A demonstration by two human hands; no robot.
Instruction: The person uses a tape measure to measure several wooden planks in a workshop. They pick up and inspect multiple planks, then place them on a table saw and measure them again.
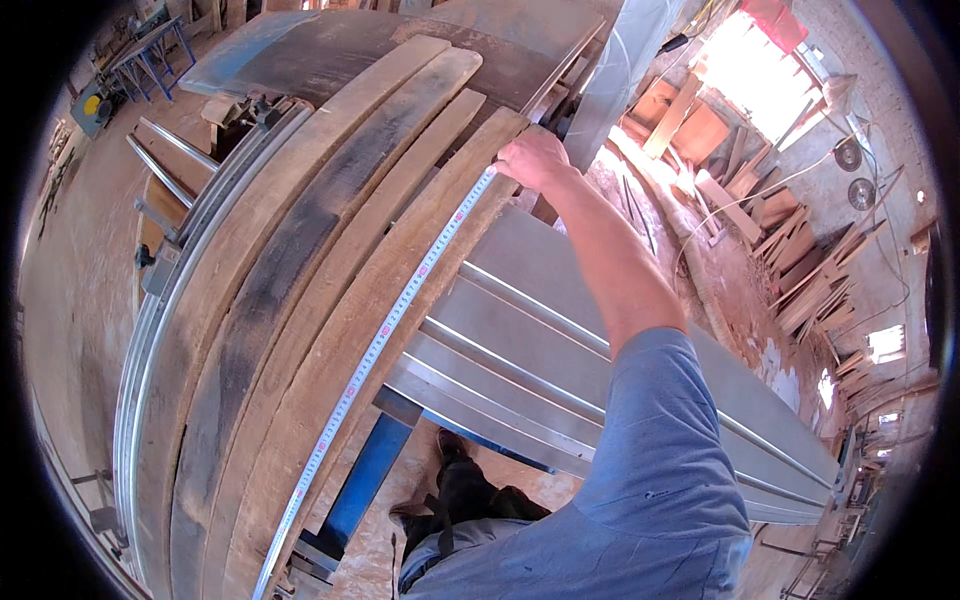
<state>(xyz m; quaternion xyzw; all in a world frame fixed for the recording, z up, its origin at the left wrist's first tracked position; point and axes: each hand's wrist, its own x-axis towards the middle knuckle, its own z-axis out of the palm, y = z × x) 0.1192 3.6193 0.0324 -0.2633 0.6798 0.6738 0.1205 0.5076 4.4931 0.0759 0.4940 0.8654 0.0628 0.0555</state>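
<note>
Between twelve and one o'clock from the centre of the view, the right hand (535,160) is set at the far end of a wooden board, its fingers bent in and closed on the upper end of a measuring tape (387,329). The state of the left hand cannot be told, as it lies outside the view. From the right hand, the white tape is stretched along the board (340,360) toward seven o'clock, where it is cut off by the rim of the view. Its length is laid flat near the board's right-hand edge, with small red marks spaced along it.

Beside this board, toward nine o'clock, three more are laid side by side: a narrow plank (385,195), a dark-stained plank (255,320) and a pale plank (270,200). Beyond them a metal rail (130,420) is seen at nine o'clock. Toward three o'clock a grey grooved metal surface (530,250) is partly covered by the bare forearm and the grey-blue sleeve (660,420). A blue beam (370,470) is seen at seven o'clock, and dark-clad legs (470,485) at six. Between two and three o'clock, wood offcuts (800,245) are piled; at ten, a blue trestle (150,55) is placed.
</note>
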